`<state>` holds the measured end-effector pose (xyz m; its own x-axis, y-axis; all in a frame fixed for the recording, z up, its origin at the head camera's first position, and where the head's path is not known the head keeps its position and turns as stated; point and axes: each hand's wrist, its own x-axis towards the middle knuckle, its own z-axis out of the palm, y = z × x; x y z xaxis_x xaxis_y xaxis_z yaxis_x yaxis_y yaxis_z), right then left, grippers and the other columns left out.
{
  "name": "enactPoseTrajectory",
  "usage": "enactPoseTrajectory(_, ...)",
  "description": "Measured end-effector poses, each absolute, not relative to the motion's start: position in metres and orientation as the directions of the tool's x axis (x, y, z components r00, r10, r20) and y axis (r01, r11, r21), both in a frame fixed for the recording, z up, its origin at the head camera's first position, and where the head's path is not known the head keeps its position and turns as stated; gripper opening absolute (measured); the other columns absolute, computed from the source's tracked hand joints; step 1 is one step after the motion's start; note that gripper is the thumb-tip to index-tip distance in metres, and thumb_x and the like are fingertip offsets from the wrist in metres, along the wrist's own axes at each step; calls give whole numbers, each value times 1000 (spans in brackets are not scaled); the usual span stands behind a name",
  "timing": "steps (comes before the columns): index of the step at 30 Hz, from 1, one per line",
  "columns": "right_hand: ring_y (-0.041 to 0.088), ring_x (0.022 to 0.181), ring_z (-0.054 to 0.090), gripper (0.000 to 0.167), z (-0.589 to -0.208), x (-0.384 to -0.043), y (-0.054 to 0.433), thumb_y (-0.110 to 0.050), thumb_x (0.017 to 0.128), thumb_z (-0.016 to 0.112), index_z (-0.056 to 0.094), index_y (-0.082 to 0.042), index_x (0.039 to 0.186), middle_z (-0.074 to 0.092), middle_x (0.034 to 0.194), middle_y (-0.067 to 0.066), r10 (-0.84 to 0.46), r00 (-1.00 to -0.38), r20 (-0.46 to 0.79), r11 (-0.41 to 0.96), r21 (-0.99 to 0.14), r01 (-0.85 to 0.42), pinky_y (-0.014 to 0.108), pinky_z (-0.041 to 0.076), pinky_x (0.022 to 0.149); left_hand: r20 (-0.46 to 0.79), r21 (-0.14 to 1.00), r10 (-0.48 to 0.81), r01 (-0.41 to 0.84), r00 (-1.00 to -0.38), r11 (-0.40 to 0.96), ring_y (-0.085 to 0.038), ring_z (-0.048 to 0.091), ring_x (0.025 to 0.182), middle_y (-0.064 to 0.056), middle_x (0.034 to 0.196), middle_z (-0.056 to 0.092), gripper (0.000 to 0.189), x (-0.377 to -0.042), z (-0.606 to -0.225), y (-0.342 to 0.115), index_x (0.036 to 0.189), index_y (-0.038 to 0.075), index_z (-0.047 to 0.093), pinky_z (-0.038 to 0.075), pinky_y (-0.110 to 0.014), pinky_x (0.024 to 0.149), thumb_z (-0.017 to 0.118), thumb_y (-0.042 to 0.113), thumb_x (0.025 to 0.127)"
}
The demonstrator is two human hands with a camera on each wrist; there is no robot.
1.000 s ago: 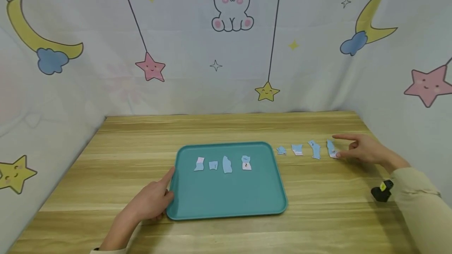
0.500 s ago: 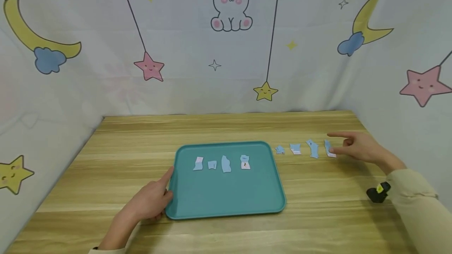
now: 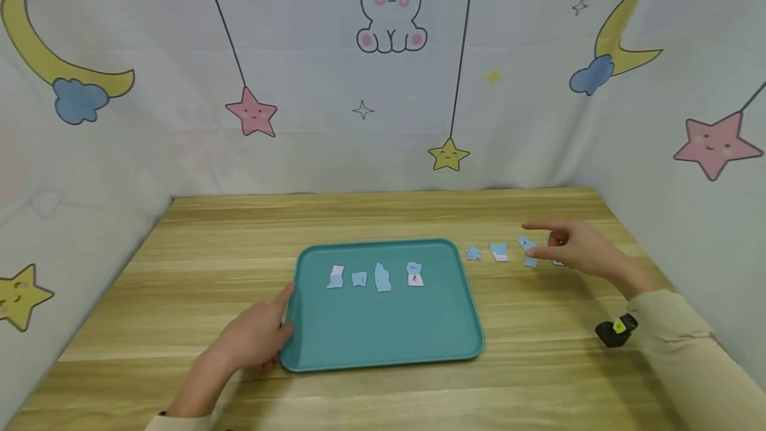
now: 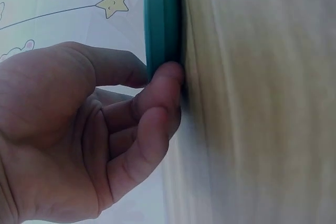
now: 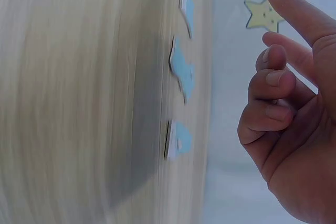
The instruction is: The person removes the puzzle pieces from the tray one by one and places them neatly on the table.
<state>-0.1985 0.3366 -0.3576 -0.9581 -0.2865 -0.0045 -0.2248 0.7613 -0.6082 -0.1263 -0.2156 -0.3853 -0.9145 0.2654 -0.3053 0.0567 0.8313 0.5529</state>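
My left hand point(image 3: 256, 336) holds the left rim of the teal tray point(image 3: 383, 334); in the left wrist view its thumb and curled fingers point(image 4: 157, 93) lie on either side of the rim. Several flat, irregular puzzle pieces, light blue with some pale pink, lie in a row on the tray, one a blue piece point(image 3: 382, 278). My right hand point(image 3: 586, 251) hovers over the row to the tray's right, with index finger and thumb apart and other fingers curled, holding nothing. It partly covers a long blue piece point(image 3: 526, 243) and the rightmost piece point(image 5: 181, 141).
The wood-grain table point(image 3: 383, 404) carries everything. Left of the right hand lie a blue-and-white piece point(image 3: 499, 251) and a small blue piece point(image 3: 473, 253). A black-and-yellow device point(image 3: 615, 331) is at the right wrist. A printed cloth point(image 3: 311, 85) stands behind the table.
My right hand has moved left, from the rightmost piece to above the long blue piece beside it. The left hand stays at the tray rim.
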Motion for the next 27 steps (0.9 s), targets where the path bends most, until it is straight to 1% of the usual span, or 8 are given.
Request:
enactPoseTrajectory(6,8,60,44,61,-362,-198,311,-34,94,80,63,-7,146,58,76,2,-307,-952,5,744,-622,-243,27,40,54,-292,511,264,84,-919,855,-18,60,45,-5,60,61,66,-130,-381,-214,161,-10,26,48,-33,53,50,7,103)
enactPoseTrajectory(10,8,60,44,59,-365,-200,293,-32,93,81,64,-9,145,58,76,1,-310,-950,17,717,-653,-246,27,41,54,-269,472,268,116,-925,874,-17,59,47,-6,66,60,61,-133,-379,-213,157,-12,32,46,-33,57,51,8,103)
enactPoseTrajectory(14,8,62,45,56,-368,-204,277,-29,94,81,65,-9,144,56,75,1,-323,-945,46,689,-673,-268,26,40,56,-247,429,267,142,-932,892,-16,57,50,-6,72,58,57,-137,-376,-212,153,-14,37,44,-33,56,53,8,103)
enactPoseTrajectory(18,8,62,44,55,-372,-207,261,-24,94,81,65,-7,144,56,75,1,-337,-940,53,646,-714,-271,26,40,55,-254,410,258,137,-932,902,-16,57,51,-7,70,58,55,-140,-374,-211,151,-13,39,44,-32,53,54,7,102)
enactPoseTrajectory(24,9,62,45,55,-378,-208,243,-22,93,81,66,-6,143,56,74,1,-362,-931,57,606,-744,-281,25,40,55,-260,383,258,146,-930,912,-17,58,59,-7,75,60,56,-144,-371,-210,149,-13,40,45,-32,56,59,7,101)
enactPoseTrajectory(27,10,62,47,56,-380,-206,234,-22,92,82,66,-6,143,56,73,1,-376,-925,44,592,-757,-277,25,40,55,-267,389,263,146,-927,910,-17,58,58,-7,74,60,57,-146,-371,-210,150,-12,39,45,-33,57,60,8,101)
